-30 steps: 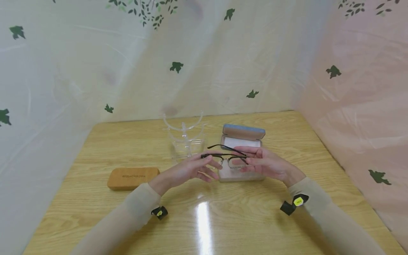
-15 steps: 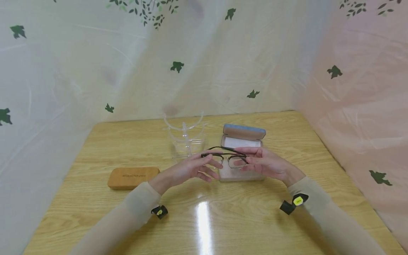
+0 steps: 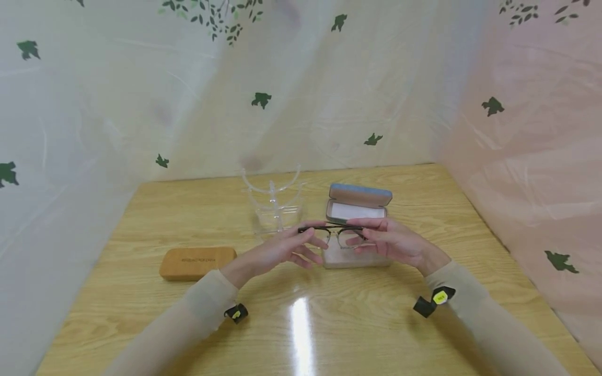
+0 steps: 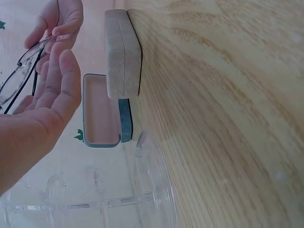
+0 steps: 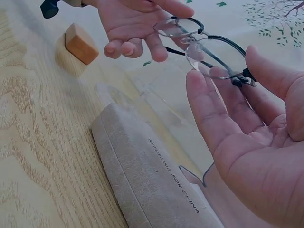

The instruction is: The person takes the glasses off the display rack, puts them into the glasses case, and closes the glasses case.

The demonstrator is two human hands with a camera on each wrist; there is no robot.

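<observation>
A pair of eyeglasses (image 3: 333,227) with black upper rims is held up in front of me, between both hands. My left hand (image 3: 288,246) pinches its left end, the other fingers loosely spread below. At the opposite end, my right hand (image 3: 397,244) grips the frame between thumb and fingers. In the right wrist view the black temples of the eyeglasses (image 5: 228,42) lie folded across behind the lenses. Below the hands a closed beige glasses case (image 3: 336,259) rests on the table, partly covered by the right hand in the head view.
Behind the beige case, a blue glasses case (image 3: 361,194) stands open with a white cloth inside. A clear display rack (image 3: 274,201) is at the back middle. An orange-brown glasses case (image 3: 197,262) lies closed at left on the wooden table (image 3: 357,324).
The temple that stuck out behind the eyeglasses has swung down and folded in against the frame. Both hands stay in nearly the same place.
</observation>
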